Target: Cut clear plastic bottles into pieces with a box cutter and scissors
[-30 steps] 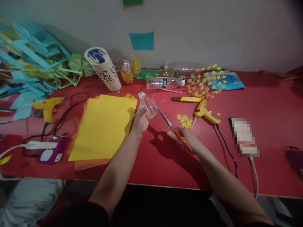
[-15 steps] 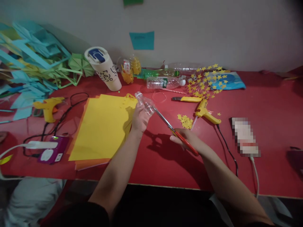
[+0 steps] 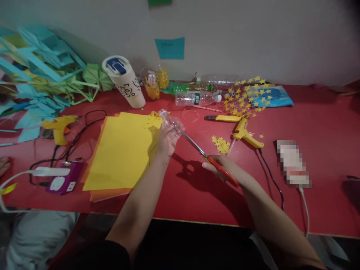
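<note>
My left hand [image 3: 168, 139] is closed around a clear plastic bottle piece [image 3: 174, 123], a cut-off top with its neck pointing up and left. In my right hand [image 3: 218, 165] is a pair of scissors [image 3: 197, 147] with red handles. The blades reach up and left to the lower right edge of the plastic; whether they grip it I cannot tell. Below my left hand lies a stack of yellow paper [image 3: 120, 150] over orange sheets. A pile of small yellow stars [image 3: 221, 144] lies just beyond my right hand, beside a yellow glue gun [image 3: 247, 134].
Behind lie a yellow utility knife [image 3: 225, 118], a clear bottle [image 3: 182, 98] and a star-covered clear piece [image 3: 249, 99]. A tumbler [image 3: 128, 84] stands at back left. Left are another glue gun [image 3: 59, 129], a purple power strip [image 3: 66, 178] and another person's hand [image 3: 3, 165]. A phone [image 3: 293, 163] lies right.
The scissors and bottle piece have shifted very slightly against each other. More of the other person's hand shows at the left edge. The whole view has drifted a little.
</note>
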`<state>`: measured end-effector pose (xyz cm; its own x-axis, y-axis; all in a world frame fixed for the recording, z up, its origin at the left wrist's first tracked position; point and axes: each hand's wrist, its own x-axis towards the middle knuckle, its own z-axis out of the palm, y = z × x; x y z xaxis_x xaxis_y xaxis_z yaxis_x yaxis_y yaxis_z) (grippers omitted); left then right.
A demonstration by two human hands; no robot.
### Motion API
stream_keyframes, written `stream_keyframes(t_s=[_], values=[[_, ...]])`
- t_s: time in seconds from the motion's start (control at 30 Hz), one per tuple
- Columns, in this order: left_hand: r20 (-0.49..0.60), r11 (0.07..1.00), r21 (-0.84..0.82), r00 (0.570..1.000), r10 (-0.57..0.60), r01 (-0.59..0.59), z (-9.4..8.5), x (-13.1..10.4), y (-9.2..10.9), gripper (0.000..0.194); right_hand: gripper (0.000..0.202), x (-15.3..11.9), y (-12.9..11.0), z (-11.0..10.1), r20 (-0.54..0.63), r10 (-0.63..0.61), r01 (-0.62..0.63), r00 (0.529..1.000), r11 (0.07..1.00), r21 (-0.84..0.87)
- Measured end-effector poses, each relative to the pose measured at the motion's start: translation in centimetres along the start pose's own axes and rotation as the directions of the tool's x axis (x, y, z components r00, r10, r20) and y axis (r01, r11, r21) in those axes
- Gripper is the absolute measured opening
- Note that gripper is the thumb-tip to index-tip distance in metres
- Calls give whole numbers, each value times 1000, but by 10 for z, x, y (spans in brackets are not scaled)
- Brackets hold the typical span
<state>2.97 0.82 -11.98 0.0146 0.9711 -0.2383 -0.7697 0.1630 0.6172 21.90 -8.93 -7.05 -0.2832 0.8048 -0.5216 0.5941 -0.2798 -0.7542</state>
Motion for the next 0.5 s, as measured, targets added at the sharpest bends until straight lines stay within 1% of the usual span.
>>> stream_keyframes(t_s=[0.2,0.3,0.43,0.5], values=[[-42,1000,-9,999,16,-16,-1,4,-2,26,65,0,1,1,5,14,-14,1000,1000,2],[-42,999,9,999,33,-32,0,4,-4,28,63,1,4,4,20,14,-14,1000,999,42],[-29,999,22,999,33,-32,2,1,-7,32,58,5,11,10,32,-32,28,999,992,120],[-23,999,28,999,29,-28,3,-1,-9,34,57,7,13,14,37,-35,29,999,989,143]])
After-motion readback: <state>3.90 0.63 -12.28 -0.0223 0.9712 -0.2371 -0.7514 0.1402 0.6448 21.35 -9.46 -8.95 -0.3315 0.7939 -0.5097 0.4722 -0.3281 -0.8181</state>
